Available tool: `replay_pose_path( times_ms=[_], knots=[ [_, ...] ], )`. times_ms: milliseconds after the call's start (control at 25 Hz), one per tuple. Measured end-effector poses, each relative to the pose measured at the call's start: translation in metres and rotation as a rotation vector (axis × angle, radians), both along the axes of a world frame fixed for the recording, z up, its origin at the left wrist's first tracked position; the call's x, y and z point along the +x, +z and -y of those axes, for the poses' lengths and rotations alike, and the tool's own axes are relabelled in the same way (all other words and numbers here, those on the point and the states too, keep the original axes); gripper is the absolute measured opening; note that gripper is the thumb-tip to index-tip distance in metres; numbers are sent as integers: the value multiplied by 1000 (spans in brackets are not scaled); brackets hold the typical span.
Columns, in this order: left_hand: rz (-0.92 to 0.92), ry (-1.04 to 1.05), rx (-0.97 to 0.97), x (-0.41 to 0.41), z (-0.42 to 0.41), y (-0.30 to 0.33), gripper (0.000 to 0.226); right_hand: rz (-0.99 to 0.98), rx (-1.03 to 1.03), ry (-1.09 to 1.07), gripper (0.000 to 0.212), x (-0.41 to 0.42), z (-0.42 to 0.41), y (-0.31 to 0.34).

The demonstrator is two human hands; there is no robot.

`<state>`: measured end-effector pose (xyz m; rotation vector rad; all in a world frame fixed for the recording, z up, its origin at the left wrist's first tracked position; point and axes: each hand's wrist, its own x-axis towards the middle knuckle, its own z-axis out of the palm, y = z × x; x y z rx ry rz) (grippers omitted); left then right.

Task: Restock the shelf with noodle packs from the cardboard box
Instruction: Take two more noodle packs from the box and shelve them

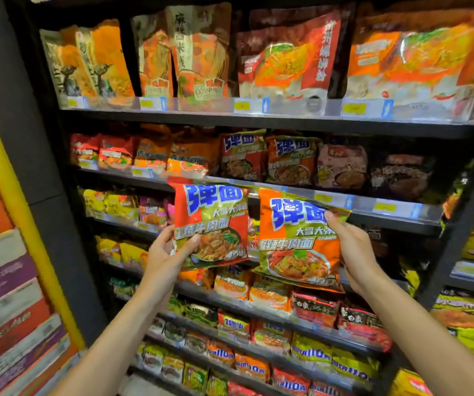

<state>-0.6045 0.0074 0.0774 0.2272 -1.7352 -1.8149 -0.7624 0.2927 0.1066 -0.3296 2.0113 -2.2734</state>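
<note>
the shelf unit (258, 121) fills the view, a dark rack of several tiers, each packed with noodle packs standing upright behind clear price strips so their fronts face the aisle. on the second tier from the top, near its middle, stands a row of matching packs (267, 161) with the same blue characters as the two being carried, which looks like the slot these belong to; i judge the packs are held face-out and upright so they can slide straight in beside their like. the red noodle pack (210, 224) is raised just below and in front of that row, its top edge overlapping the tier's price rail, and the orange noodle pack (298, 238) sits just right of it and a little lower, tilted slightly. the left hand (167, 252) grips the red pack at its lower left corner, thumb across the front and fingers behind. the right hand (350, 247) pinches the orange pack along its right edge, thumb on the face near the top. the cardboard box is not in view, so i cannot tell where it sits.
</note>
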Motion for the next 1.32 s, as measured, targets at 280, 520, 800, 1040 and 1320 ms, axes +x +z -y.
replay_pose_path(
  times_ms=[280,520,800,1040,1320],
  knots=[
    [-48,-124,-35,-112,91,33,37,-34,-7,-109,51,-38,59,40],
    [91,-207,66,-198,149,64,82,-21,-22,-218,38,-59,98,63],
    [86,-220,-63,-265,155,98,55,43,-79,-297,40,-87,106,70],
    [217,-19,-345,-297,146,105,42,84,-82,-250,41,-135,98,88],
    [117,188,-751,-306,131,101,33,137,-40,-274,24,-201,91,90]
  ],
)
